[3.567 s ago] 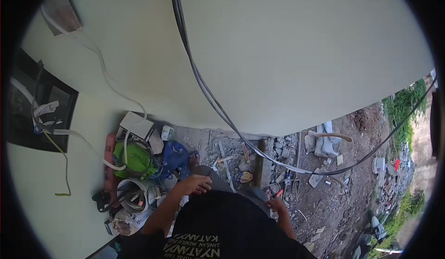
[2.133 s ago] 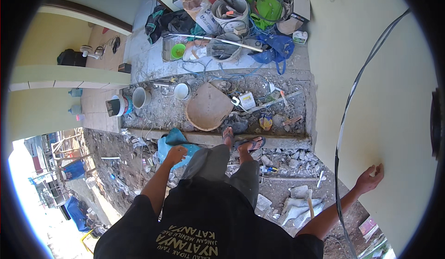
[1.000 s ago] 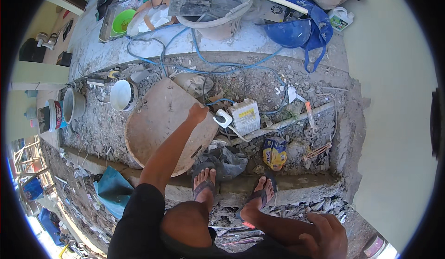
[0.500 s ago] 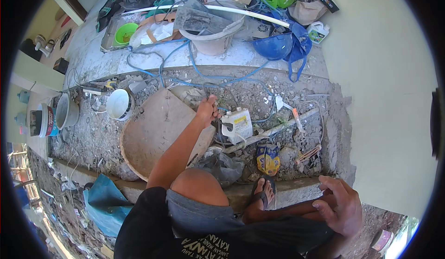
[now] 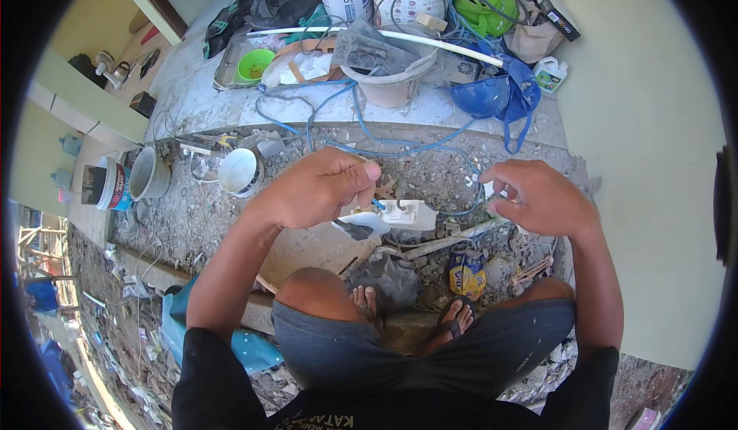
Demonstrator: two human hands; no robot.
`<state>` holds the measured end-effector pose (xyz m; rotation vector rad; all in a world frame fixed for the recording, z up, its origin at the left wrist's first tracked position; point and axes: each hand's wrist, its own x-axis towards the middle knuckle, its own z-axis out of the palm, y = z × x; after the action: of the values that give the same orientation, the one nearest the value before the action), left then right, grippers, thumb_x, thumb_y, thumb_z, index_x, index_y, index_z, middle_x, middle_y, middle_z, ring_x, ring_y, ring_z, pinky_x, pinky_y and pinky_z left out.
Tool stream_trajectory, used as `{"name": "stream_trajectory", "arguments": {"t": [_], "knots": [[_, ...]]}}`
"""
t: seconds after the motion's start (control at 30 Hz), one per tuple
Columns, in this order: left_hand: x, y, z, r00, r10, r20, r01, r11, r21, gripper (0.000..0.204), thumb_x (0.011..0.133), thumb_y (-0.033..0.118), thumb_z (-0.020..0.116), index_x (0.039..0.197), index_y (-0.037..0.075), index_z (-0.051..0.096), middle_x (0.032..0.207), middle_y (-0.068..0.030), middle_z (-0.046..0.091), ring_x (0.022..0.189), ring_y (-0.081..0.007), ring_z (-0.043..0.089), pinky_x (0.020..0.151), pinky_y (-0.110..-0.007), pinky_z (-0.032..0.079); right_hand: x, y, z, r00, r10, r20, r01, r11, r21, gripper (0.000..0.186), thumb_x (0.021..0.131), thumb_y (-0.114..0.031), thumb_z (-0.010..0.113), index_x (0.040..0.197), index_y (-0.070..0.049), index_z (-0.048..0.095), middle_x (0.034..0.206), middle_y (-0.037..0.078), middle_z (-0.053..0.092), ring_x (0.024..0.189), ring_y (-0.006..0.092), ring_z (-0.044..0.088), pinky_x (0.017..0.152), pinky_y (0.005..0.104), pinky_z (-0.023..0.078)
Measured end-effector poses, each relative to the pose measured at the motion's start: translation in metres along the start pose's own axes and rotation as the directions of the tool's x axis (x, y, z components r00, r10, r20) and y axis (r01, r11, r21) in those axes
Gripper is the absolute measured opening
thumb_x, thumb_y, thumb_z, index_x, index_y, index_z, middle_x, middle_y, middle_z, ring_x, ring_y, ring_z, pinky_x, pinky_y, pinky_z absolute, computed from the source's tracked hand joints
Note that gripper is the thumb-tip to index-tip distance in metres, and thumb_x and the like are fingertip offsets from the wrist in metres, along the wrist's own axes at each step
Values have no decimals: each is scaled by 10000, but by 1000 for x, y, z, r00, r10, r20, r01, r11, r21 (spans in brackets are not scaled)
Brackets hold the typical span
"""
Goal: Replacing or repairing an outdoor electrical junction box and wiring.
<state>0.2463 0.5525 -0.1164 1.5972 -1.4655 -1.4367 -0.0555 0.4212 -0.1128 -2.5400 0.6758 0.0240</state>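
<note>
My left hand (image 5: 323,188) is raised with thumb and fingers pinched; what it holds is hidden. Just below it are a white socket (image 5: 365,224) with a dark plug and a pale boxy item (image 5: 415,215) with a blue cable, both over a tan curved board (image 5: 288,249) that lies partly behind them. Opposite, my right hand (image 5: 530,199) hovers over the rubble with fingers curved and apart, nothing visible in it. A pale pipe (image 5: 442,244) and a yellow-blue packet (image 5: 467,276) lie below that hand. My bent knees are beneath my arms.
Buckets (image 5: 150,175) stand at left. The raised ledge (image 5: 238,107) holds tubs, bags, cables, a long white pipe and a blue helmet (image 5: 478,96). A pale wall (image 5: 646,161) rises at right. A concrete edge (image 5: 403,324) runs by my feet; a turquoise sheet (image 5: 223,353) lies lower left.
I have come down from standing into a squat. My left hand has risen from the board, the white socket now nearer beneath it. My right hand has moved up from beside my knee.
</note>
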Motion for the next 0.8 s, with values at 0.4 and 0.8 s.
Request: {"name": "stream_trajectory", "arguments": {"t": [0.4,0.8], "knots": [[-101,15,-29,946,-24,-324,-31,986,-162,483,977,382,521,660,21,570,522,30,425,466,-43,360,438,-227,273,164,-17,135,911,-356,208,159,769,619,423,910,-384,605,1056,13,603,897,122,643,854,210,633,777,346,496],[-115,-68,-48,937,-252,-240,236,967,-94,604,984,539,382,839,14,643,523,23,389,469,-82,373,456,-252,311,109,-70,-28,810,-366,-458,563,704,433,263,842,-216,718,732,-4,608,587,-23,493,538,40,384,470,228,290]]}}
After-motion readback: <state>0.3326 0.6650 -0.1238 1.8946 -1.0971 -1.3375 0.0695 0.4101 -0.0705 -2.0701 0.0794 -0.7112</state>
